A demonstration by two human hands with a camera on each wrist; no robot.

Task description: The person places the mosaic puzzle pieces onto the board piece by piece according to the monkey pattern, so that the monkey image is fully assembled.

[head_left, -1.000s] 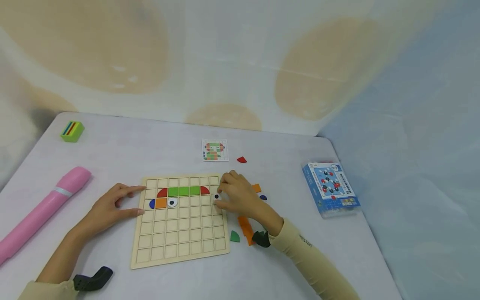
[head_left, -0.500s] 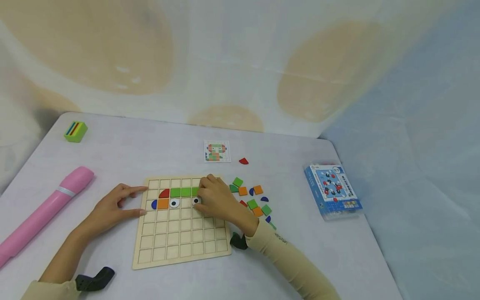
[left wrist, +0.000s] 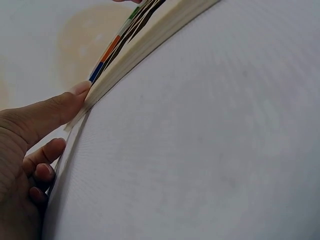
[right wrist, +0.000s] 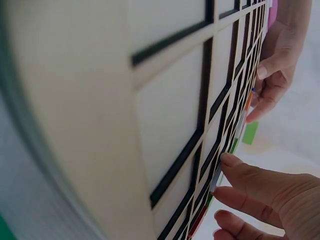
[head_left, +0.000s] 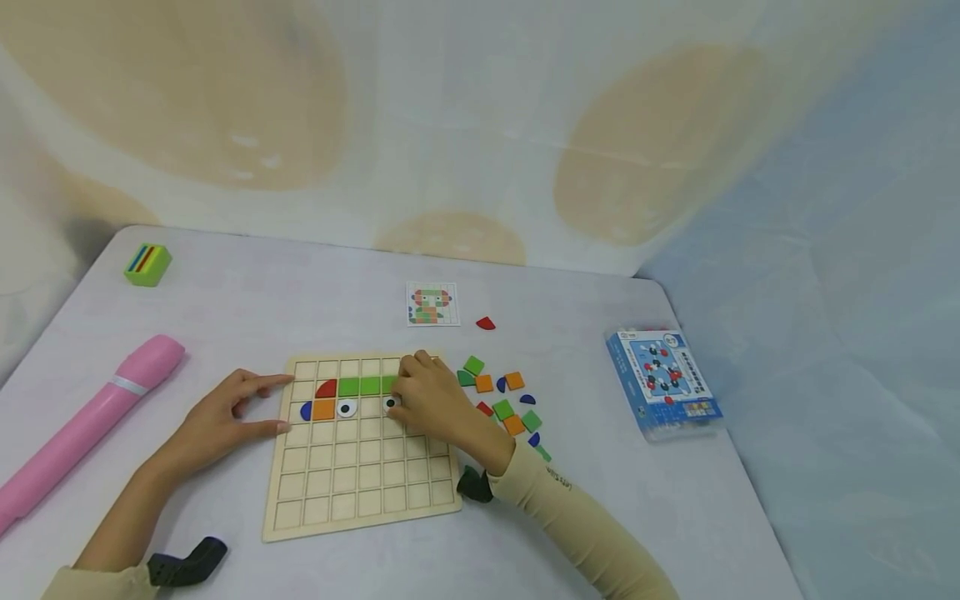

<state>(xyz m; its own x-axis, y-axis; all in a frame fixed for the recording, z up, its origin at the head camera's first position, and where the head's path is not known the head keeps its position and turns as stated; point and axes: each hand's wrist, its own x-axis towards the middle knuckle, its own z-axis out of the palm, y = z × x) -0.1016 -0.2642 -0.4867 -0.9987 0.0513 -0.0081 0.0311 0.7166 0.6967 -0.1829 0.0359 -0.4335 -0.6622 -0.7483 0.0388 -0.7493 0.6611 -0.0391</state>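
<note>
1. The left arm (head_left: 140,496) is slanting in from the lower left.
2. The left hand (head_left: 216,417) is holding its thumb and forefinger apart, other fingers bending inward.
3. The right arm (head_left: 588,510) is angling in from the lower right.
4. The right hand (head_left: 435,398) is pinching between thumb and forefinger.

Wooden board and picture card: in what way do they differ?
The wooden board is large; the picture card is much smaller. The wooden board is wood-coloured, the picture card white. The wooden board lies nearer in the head view, the picture card farther away. Both lie flat.
</note>
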